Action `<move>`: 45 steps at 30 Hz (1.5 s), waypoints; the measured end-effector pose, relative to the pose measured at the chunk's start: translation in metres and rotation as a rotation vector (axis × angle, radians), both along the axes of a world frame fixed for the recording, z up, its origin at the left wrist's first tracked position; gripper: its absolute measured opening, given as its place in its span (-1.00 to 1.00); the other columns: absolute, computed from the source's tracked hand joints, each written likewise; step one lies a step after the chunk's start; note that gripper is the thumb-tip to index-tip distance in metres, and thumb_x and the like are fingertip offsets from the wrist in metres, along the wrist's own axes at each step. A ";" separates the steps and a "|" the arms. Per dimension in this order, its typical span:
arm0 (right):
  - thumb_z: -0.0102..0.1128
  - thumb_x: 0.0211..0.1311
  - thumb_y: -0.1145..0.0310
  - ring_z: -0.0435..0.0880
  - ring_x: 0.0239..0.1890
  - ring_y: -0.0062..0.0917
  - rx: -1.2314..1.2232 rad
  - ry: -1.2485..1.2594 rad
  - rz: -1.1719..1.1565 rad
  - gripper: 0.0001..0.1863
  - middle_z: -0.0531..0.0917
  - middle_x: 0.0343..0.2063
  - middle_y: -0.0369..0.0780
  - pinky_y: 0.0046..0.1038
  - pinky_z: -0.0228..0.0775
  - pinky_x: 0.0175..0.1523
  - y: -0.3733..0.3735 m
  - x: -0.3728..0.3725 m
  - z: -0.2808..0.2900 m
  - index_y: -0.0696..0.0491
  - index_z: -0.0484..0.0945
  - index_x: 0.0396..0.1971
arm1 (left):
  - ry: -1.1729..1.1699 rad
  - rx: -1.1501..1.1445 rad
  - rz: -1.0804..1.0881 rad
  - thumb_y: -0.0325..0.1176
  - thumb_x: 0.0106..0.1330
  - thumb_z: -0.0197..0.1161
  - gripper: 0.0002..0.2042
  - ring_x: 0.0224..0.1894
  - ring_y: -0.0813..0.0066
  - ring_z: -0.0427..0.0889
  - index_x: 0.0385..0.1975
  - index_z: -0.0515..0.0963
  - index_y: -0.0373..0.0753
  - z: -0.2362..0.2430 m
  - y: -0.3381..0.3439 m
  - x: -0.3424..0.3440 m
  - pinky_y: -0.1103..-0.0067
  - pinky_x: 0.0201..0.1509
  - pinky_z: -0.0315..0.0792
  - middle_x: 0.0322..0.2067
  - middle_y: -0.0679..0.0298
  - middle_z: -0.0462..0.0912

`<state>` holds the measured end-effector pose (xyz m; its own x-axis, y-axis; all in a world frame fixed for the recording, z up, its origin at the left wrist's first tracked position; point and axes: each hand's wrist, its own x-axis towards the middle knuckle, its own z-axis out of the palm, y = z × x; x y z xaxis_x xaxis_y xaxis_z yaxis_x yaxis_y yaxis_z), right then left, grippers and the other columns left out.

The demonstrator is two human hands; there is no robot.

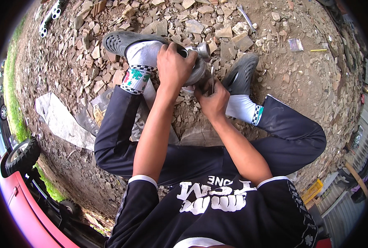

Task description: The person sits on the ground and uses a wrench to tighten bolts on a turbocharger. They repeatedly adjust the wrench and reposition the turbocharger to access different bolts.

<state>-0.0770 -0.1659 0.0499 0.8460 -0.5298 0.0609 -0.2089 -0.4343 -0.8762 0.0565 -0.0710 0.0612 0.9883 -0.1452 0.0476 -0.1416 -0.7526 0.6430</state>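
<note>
Your left hand (173, 66) is closed over the top of a grey metal part (196, 68), fingers wrapped down its far side, palm pressing on it. Part sits between your feet, just off the ground; a short shiny stub (202, 49) sticks out on its far-right side.

Your right hand (213, 101) is gripped around a thin metal tool (212, 78), held upright against the right edge of the part. Which tool it is, cannot tell: only a narrow strip shows above the fingers. Hands close together, nearly touching, both at the same part.

Left foot in a dark perforated clog (124, 41), white sock with a checkered band (140, 68), toe pointing far-left. Right foot in a matching clog (242, 72), white sock, just right of the part. Dark trousers, knees spread; black shirt with white lettering at the near edge.

Ground is bare dirt strewn with broken brick and stone rubble (200, 25), thickest on the far side. A long wrench (246, 17) lies far right of the part, well apart. Crumpled grey sacking (59, 120) lies to the left under your left leg. Red vehicle body (20, 206) and a small knobby wheel (22, 155) at near left.
</note>
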 end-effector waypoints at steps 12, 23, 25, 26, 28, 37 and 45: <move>0.58 -0.05 0.39 0.57 -0.58 -0.35 -0.055 -0.043 -0.033 -0.68 0.57 -0.63 -0.21 -0.34 0.41 -0.37 0.005 -0.005 -0.020 0.10 0.49 -0.53 | -0.192 -0.410 0.260 -0.28 0.33 0.40 -0.72 -0.11 0.14 0.63 -0.15 0.61 -0.39 0.009 0.026 -0.029 0.35 0.06 0.48 -0.19 0.02 0.61; 0.53 -0.02 0.40 0.73 -0.41 -0.19 -0.018 -0.093 0.026 -0.77 0.69 -0.47 -0.15 -0.25 0.54 -0.28 0.002 -0.005 -0.022 0.11 0.59 -0.45 | 0.323 -0.831 0.411 -0.42 0.45 0.33 -0.83 -0.15 0.64 0.57 -0.09 0.62 -0.39 -0.049 0.016 -0.153 0.64 0.00 0.47 -0.19 0.30 0.69; 0.52 0.00 0.40 0.73 -0.39 -0.18 0.000 -0.118 0.047 -0.80 0.70 -0.46 -0.14 -0.24 0.56 -0.26 0.003 -0.004 -0.019 0.10 0.65 -0.42 | 0.337 -0.975 0.518 -0.42 0.43 0.35 -0.82 -0.15 0.63 0.57 -0.11 0.64 -0.39 -0.042 0.009 -0.152 0.63 0.00 0.47 -0.20 0.30 0.69; 0.51 0.00 0.40 0.74 -0.38 -0.18 -0.006 -0.107 0.056 -0.81 0.70 -0.45 -0.14 -0.24 0.56 -0.26 0.002 -0.005 -0.018 0.09 0.67 -0.40 | 0.350 -1.043 0.572 -0.41 0.43 0.36 -0.82 -0.15 0.63 0.57 -0.12 0.64 -0.39 -0.038 0.007 -0.152 0.63 0.00 0.47 -0.20 0.30 0.70; 0.50 0.01 0.40 0.74 -0.36 -0.18 -0.016 -0.084 0.074 -0.83 0.71 -0.43 -0.13 -0.24 0.57 -0.24 -0.001 -0.006 -0.016 0.08 0.72 -0.37 | 0.209 -0.780 0.489 -0.43 0.39 0.39 -0.84 -0.19 0.54 0.59 -0.18 0.64 -0.39 -0.044 0.011 -0.146 0.56 -0.06 0.49 -0.24 0.25 0.66; 0.46 0.08 0.44 0.75 -0.36 -0.16 -0.065 -0.155 0.159 -0.86 0.72 -0.41 -0.10 -0.26 0.58 -0.25 -0.012 -0.010 -0.019 0.14 0.72 -0.36 | 0.005 -0.589 0.329 -0.52 0.26 0.45 -0.81 -0.17 0.37 0.67 -0.14 0.74 -0.34 -0.040 0.003 -0.149 0.47 -0.04 0.53 -0.23 0.15 0.66; 0.52 0.03 0.34 0.81 -0.34 -0.22 0.107 0.050 0.209 -0.76 0.78 -0.42 -0.09 -0.31 0.61 -0.18 -0.024 0.002 -0.009 0.16 0.72 -0.35 | -0.081 -0.474 0.270 -0.52 0.33 0.39 -0.84 -0.22 0.44 0.67 -0.13 0.75 -0.37 -0.039 0.002 -0.147 0.52 -0.14 0.55 -0.25 0.17 0.67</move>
